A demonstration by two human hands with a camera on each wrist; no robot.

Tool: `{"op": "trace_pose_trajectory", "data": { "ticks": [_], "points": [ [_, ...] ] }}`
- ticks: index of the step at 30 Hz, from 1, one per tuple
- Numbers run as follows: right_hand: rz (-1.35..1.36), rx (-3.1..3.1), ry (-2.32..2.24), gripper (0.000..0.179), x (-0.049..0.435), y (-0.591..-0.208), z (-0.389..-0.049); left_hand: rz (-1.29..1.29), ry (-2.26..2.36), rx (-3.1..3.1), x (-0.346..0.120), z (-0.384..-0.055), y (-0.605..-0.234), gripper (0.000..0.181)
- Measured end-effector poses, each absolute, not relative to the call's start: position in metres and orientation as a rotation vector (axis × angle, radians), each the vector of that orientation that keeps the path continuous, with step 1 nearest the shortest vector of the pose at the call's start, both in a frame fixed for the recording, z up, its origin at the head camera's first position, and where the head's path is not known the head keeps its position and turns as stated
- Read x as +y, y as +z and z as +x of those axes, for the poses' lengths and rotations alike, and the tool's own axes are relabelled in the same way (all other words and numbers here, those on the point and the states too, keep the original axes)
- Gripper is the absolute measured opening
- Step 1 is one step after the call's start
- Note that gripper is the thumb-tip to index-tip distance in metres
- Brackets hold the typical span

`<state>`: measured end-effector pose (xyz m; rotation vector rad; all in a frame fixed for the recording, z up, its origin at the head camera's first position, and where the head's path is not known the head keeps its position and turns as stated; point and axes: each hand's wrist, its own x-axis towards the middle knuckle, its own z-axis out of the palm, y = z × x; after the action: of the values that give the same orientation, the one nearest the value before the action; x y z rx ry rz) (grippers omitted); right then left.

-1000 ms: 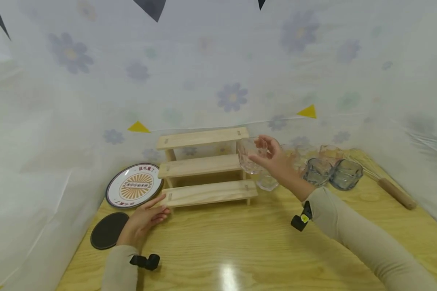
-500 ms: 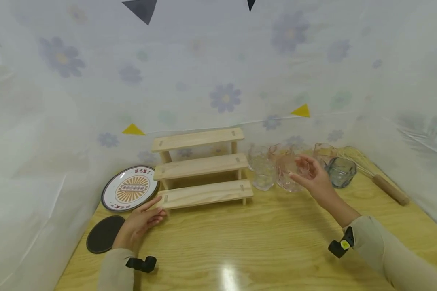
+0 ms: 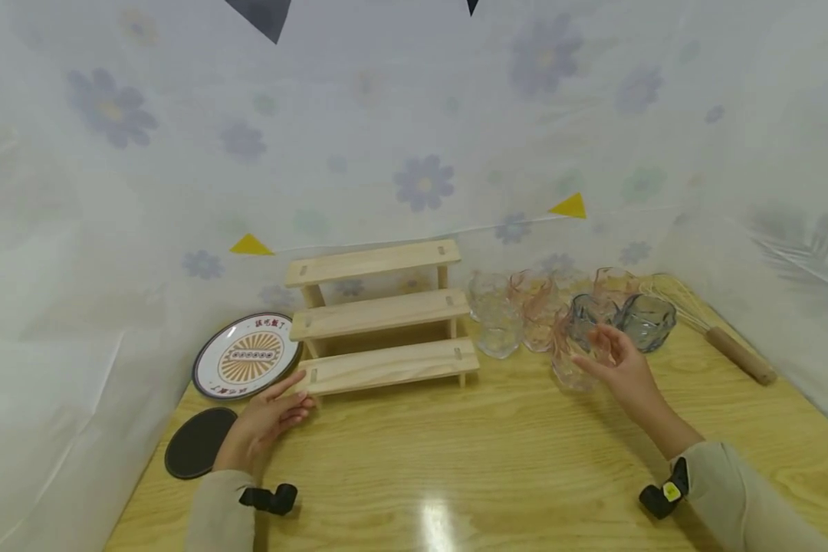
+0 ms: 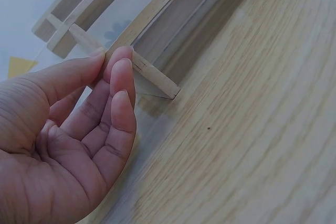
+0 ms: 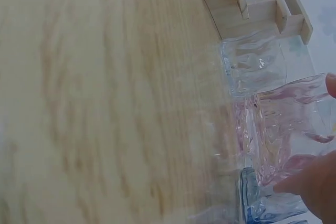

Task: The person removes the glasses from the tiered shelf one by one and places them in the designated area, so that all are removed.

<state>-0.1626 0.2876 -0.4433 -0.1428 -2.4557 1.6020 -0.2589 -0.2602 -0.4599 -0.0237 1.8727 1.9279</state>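
Observation:
In the head view a three-step wooden rack [image 3: 382, 314] stands at the middle back. My left hand [image 3: 265, 425] pinches the left end of its lowest board; in the left wrist view the thumb [image 4: 79, 74] and bent fingers meet at that corner. Farther right, my right hand [image 3: 624, 376] holds a pink-tinted glass [image 3: 570, 362] between thumb and fingers, in front of a group of glasses. Seen from the right wrist, this glass [image 5: 294, 124] has wavy walls and hides part of a blue glass [image 5: 268, 203]. Whether it touches the table cannot be told.
Clear glasses [image 3: 500, 337] stand beside the rack's right end, with pink ones [image 3: 538, 326] and blue ones [image 3: 648, 322] farther right. A wooden-handled whisk [image 3: 738, 354] lies at the right edge. A printed plate [image 3: 248, 356] and a black round mat [image 3: 200, 443] are at left.
My right hand has let go of a clear glass by the rack's right end. It has moved right and nearer, and holds the pink glass. My left hand stays at the rack.

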Motion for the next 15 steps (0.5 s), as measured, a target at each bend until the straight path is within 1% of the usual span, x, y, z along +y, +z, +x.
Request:
{"op": "trace_pose_trajectory", "data": {
  "ticks": [8, 15],
  "points": [
    [-0.141, -2.449, 1.639, 0.085, 0.29, -0.452, -0.164, -0.049, 1.928, 1.868, -0.258, -0.258, -0.458, 0.066],
    [-0.141, -2.424, 1.657, 0.084, 0.291, -0.458, -0.17, -0.046, 1.921, 1.88, -0.258, -0.257, -0.457, 0.066]
  ]
}}
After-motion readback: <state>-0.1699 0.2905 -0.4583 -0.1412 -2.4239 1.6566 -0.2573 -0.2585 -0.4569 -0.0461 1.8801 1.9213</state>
